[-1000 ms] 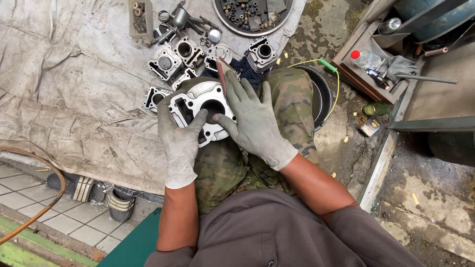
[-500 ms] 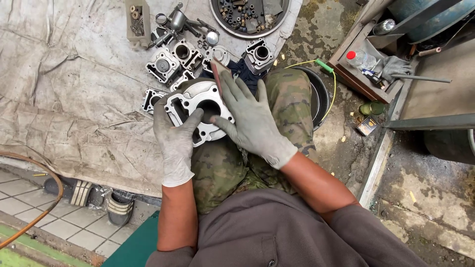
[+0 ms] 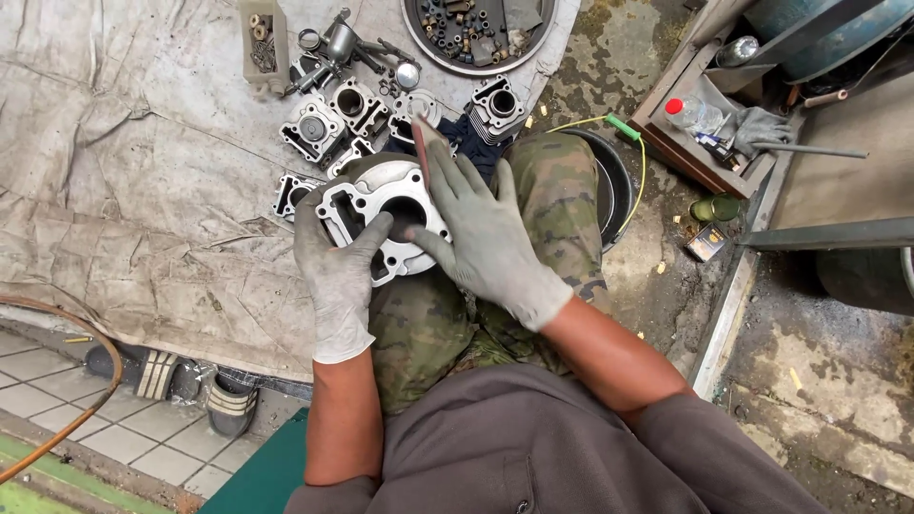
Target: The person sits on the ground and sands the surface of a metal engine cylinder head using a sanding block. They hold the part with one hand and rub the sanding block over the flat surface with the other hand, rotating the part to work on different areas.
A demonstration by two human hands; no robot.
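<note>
Fingers of my left hand (image 3: 335, 271) wrap the near edge of an engine cylinder block (image 3: 381, 217), thumb pressed across its flat gasket face, gripping it against my camouflage-trousered knee (image 3: 533, 205). My right hand (image 3: 481, 233) lies spread over the block's three-o'clock side, fingers extended rather than curled, pinning a small strip of what looks like abrasive paper (image 3: 426, 152) that sticks out at twelve o'clock. Both hands wear grey gloves. The block sits at the centre of the view. At eleven o'clock, more cylinder parts (image 3: 324, 119) lie on a dirty canvas sheet (image 3: 124, 171). At twelve o'clock a round tray of small parts (image 3: 476, 24) rests. At two o'clock is a wooden box (image 3: 709, 128).
</note>
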